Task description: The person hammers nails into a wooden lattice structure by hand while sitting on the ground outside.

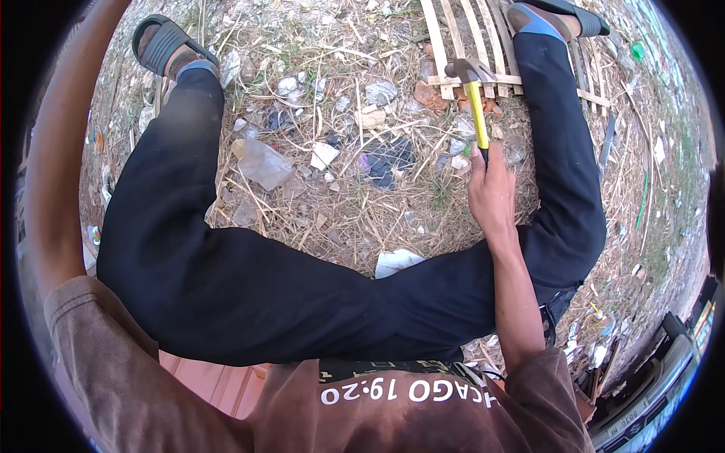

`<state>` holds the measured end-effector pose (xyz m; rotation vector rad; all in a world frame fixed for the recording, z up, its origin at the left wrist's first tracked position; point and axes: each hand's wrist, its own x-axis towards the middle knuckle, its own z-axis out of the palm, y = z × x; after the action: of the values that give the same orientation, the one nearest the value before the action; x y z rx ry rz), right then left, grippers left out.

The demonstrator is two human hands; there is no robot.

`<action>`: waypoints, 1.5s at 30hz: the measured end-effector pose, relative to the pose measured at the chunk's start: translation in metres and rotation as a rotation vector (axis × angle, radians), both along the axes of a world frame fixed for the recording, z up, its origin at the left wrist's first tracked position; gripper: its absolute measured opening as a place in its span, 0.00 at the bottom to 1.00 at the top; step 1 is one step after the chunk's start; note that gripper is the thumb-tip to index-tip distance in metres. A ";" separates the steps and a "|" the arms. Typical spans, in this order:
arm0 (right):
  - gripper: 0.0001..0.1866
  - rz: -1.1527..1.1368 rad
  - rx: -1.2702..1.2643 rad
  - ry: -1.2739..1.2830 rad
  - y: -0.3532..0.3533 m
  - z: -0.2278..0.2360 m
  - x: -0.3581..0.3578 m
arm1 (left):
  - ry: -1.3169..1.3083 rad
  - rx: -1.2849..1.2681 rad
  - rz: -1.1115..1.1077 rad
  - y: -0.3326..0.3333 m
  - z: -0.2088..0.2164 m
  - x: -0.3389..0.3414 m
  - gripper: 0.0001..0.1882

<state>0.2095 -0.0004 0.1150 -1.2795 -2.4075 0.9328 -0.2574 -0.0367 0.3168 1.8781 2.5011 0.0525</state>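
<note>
My right hand (492, 192) is wrapped round the black grip of a claw hammer (475, 106) with a yellow handle. The metal head points away from me, over the near end of a panel of pale wooden slats (458, 30). From this view I cannot tell whether the head touches the wood. A crosspiece (596, 98) joins the slats near their ends. My left arm (57, 174) reaches far forward along the left rim, and its hand lies beyond the upper edge.
My sandalled feet (162, 45) are spread wide on dry, littered ground. Between my legs lie a clear plastic bag (264, 164), dark plastic scraps (389, 160) and a white piece (396, 262). A reddish slatted surface (215, 383) is under me. A vehicle (649, 392) stands at the lower right.
</note>
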 end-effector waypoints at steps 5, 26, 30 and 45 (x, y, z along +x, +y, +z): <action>0.10 -0.092 -0.016 0.020 0.007 0.052 -0.018 | -0.111 -0.406 -0.166 -0.057 -0.131 -0.010 0.14; 0.16 -0.244 -0.532 0.327 0.003 0.005 0.012 | -0.228 -0.584 -0.094 -0.080 -0.129 0.027 0.19; 0.15 -0.438 -0.976 0.408 0.003 0.008 0.017 | -0.259 -0.594 -0.099 -0.078 -0.127 0.037 0.19; 0.12 -0.400 -1.148 0.398 -0.001 0.017 0.015 | -0.237 -0.613 -0.167 -0.078 -0.128 0.038 0.19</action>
<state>0.2246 -0.0018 0.1319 -1.5466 -1.1554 2.2673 -0.2190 -0.1147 0.1885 1.6818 1.8999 -0.4164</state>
